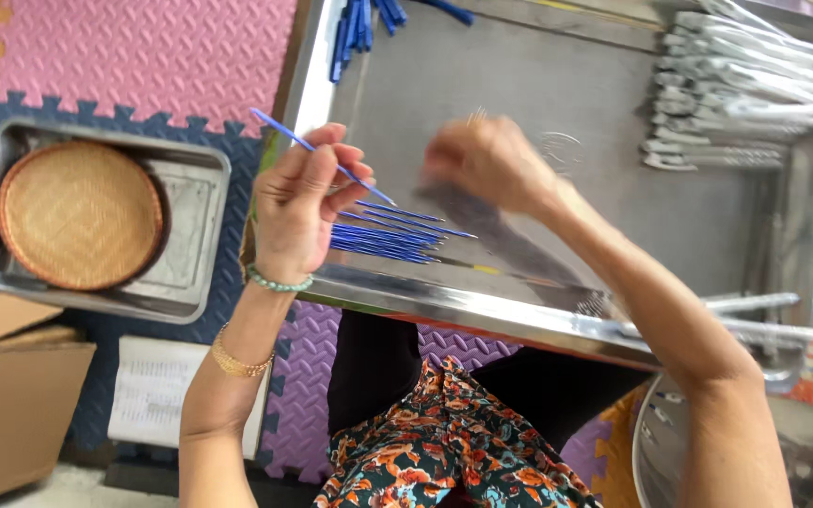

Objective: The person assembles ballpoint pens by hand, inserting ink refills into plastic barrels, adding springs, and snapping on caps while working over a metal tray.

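My left hand (pixel 305 198) pinches a thin blue stick (pixel 279 129) that slants up to the left, over the near left corner of a large steel tray (pixel 482 315). Under it a small pile of blue sticks (pixel 388 237) lies on the tray floor. My right hand (pixel 486 162) is blurred above the middle of the tray, fingers curled; what it holds cannot be made out. A row of clear-wrapped packets (pixel 741 89) is stacked at the tray's far right. More blue sticks (pixel 359 23) lie at the tray's far left corner.
A smaller steel tray (pixel 195 245) with a round woven basket (pixel 77 214) sits on the left, on foam floor mats. A cardboard box (pixel 11 404) and a printed paper sheet (pixel 152 388) lie below it. A round metal bowl (pixel 802 452) is at lower right.
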